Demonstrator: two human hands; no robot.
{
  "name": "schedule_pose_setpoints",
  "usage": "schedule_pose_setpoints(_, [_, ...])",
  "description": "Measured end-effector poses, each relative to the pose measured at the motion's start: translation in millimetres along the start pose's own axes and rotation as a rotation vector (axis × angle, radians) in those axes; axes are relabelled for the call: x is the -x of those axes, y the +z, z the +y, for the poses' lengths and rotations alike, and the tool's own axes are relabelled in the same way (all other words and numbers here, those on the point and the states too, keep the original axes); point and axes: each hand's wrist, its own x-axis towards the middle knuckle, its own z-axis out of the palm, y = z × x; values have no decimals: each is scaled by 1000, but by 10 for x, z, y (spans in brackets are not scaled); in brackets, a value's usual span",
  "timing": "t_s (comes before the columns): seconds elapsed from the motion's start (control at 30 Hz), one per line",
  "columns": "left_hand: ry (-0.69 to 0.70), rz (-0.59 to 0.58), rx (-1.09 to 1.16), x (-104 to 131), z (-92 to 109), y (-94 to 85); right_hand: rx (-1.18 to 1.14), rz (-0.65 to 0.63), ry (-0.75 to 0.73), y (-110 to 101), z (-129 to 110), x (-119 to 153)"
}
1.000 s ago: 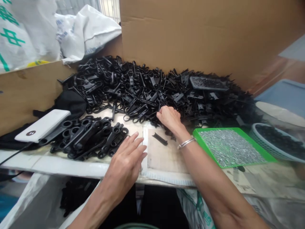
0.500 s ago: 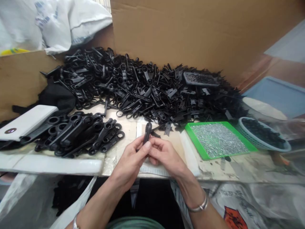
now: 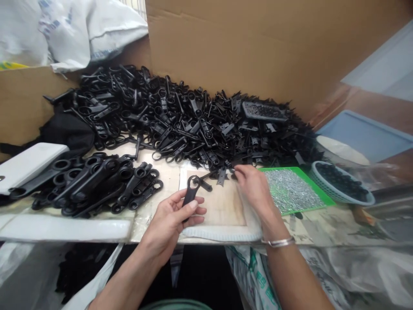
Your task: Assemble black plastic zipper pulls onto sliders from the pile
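My left hand is closed around a black plastic handle with a ring end, the ring pointing up and away from me. Over the front edge of the heap, my right hand has its fingers bent together at some small black pieces. Whether a piece is between those fingertips is hidden. Just left of them a flat forked black piece lies on the brown work mat. Behind both hands rises a large heap of black ring-ended parts, with flat forked pieces toward its right side.
Stacked black handles lie at the left beside a white box. To the right sit a green tray of small metal pins and a pale basket of dark parts. A cardboard wall stands behind the heap.
My hands have come apart. The right one has moved right and forward to the heap's edge, while the left keeps the black handle, its ring now facing me. The view has shifted slightly.
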Motion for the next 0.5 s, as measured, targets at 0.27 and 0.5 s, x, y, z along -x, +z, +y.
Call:
schedule_pose_setpoints(0.27, [-32,19,44,60,1,-45,84,23,-40,198,-8,-437])
schedule_pose_setpoints(0.5, [-71,-35,106,11,-73,-29,-67,61,-139,-76,126,-102])
